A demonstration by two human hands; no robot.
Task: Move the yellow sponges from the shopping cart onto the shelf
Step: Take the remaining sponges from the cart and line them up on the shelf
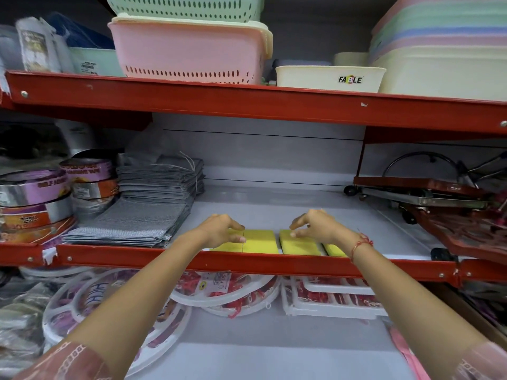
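Several flat yellow sponges lie in a row at the front of the middle shelf (274,209), just behind its red lip. My left hand (219,230) rests on the leftmost sponge (225,246), fingers spread, touching the second sponge (260,241). My right hand (315,224) hovers with loosely curled fingers over the third sponge (299,246); a fourth sponge (333,250) shows partly under my right wrist. Neither hand grips a sponge. The shopping cart is out of view.
Folded grey cloths (142,215) and rolls of tape (35,198) fill the shelf's left side. Red metal trolleys (439,196) sit at the right. Plastic baskets (189,50) stand on the shelf above. White round hangers (225,294) lie on the shelf below.
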